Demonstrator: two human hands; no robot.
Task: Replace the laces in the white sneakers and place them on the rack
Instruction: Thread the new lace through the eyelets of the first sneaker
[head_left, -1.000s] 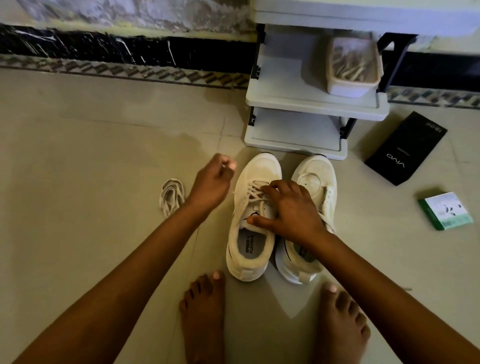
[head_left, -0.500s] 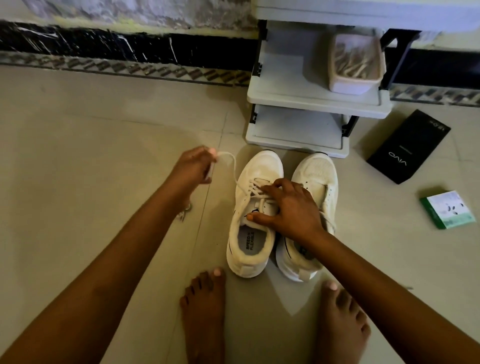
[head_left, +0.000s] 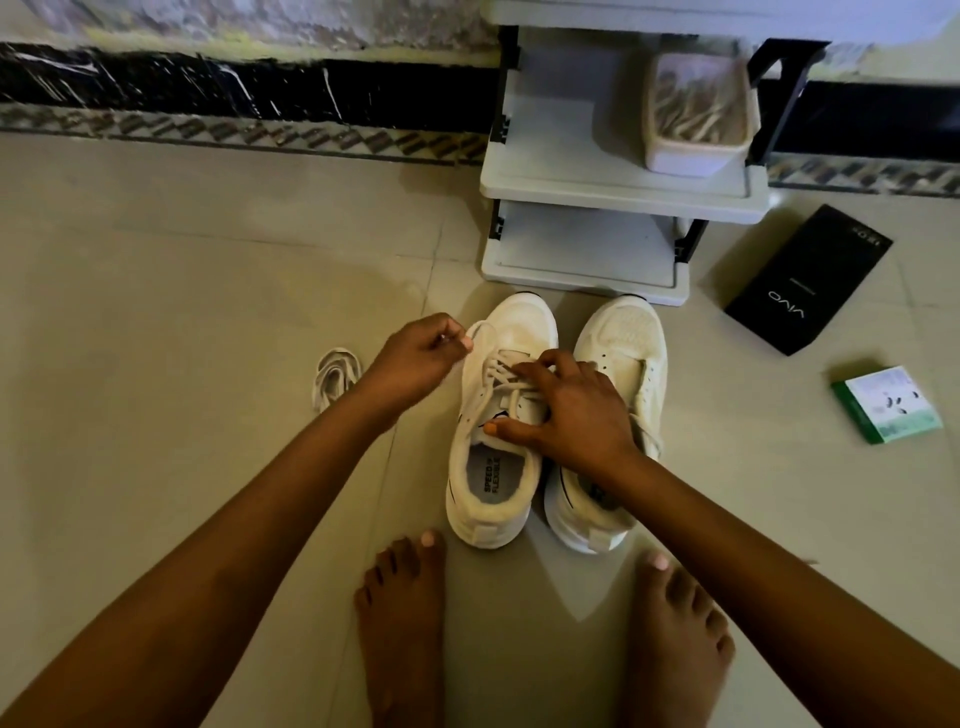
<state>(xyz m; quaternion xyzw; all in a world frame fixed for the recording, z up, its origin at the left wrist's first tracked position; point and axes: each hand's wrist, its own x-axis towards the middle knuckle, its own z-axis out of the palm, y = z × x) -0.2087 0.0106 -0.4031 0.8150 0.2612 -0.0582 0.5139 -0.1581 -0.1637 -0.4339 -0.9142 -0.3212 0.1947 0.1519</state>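
While the left hand (head_left: 415, 358) pinches the lace (head_left: 480, 332) toward ten o'clock, the right hand (head_left: 566, 410) should press spread fingers firmly on the left sneaker (head_left: 493, 467), steadying it.

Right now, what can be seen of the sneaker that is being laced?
The white low-top sneaker on the left stands upright on the tiled floor, toe toward the grey rack, beside its unlaced mate. A black line runs along its side; the insole reads SPEED FLEXIBLE. A white lace crosses its eyelets. The right hand presses on the tongue; the left hand pinches the lace end beside the toe.
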